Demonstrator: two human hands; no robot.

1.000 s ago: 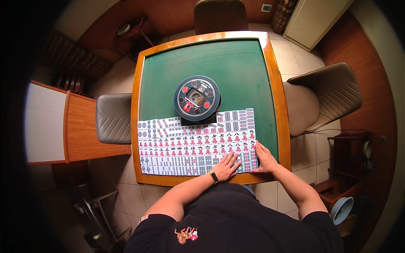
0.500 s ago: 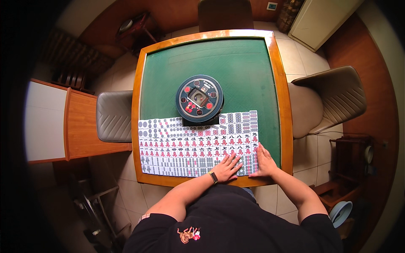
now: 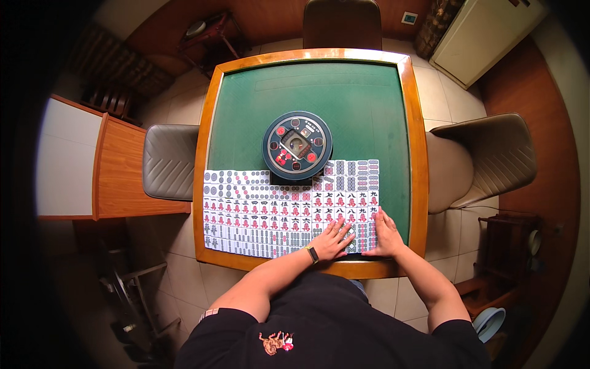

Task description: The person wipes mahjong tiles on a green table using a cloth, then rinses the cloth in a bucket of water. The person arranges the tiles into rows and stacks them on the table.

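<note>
A block of mahjong tiles (image 3: 249, 209) lies face up in several rows along the near side of the green mahjong table (image 3: 356, 111). My left hand (image 3: 334, 240) rests palm down on the near rows, right of the middle, with fingers spread. Some tiles are hidden beneath it. Against the block's right edge stands my right hand (image 3: 385, 235), its fingers stretched out and touching the end tiles. The right-hand columns sit a little farther from me than the columns to their left. Neither hand grips a tile.
A round dark console (image 3: 297, 146) stands mid-table, close behind the tiles. A raised wooden rim (image 3: 418, 160) frames the table. Chairs stand at the left (image 3: 171, 163), right (image 3: 498, 154) and far side (image 3: 342, 24). A pale blue basin (image 3: 490, 324) is at lower right.
The right-hand columns have shifted slightly away from me, leaving a step in the rows. Both hands keep nearly the same pose on the tiles. The whole view has moved a little.
</note>
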